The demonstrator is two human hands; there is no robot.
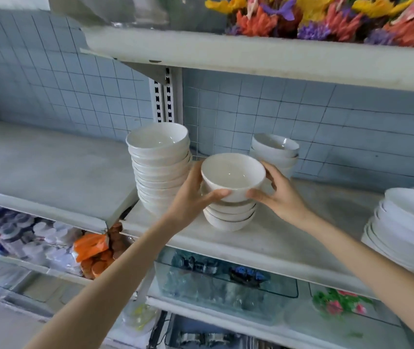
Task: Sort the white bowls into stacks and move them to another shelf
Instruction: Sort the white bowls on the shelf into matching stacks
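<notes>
**Both hands on the top bowl of the short stack**

Far to the left of the hands, a grey left shelf [49, 162] runs along the tiled wall, set a little higher than the shelf [289, 238] that carries the crockery. Below it, an orange packet [91, 246] lies among blurred goods.

Just left of the left hand stands the tall stack [160, 170] of white bowls, leaning slightly, its top above both hands.

The left hand [190, 197] grips the bowl [233, 176] from the left: the thumb lies across the lower front wall and the fingers curl round behind. The bowl sits upright between the hands, over the short stack [229, 215] of a few bowls. Whether it rests on that stack or is just clear of it cannot be told.

The right hand [279, 195] grips the same bowl from the right, thumb on the front wall, fingers bent round the rim side.

Behind the right hand, near the wall, is the back stack [275, 151], partly hidden by the fingers. Well to the right of the right hand, plates [407, 227] are piled at the frame edge. Above the hands, flowers [326, 18] fill the upper shelf; below them a clear tub [226, 280] holds small items.
</notes>
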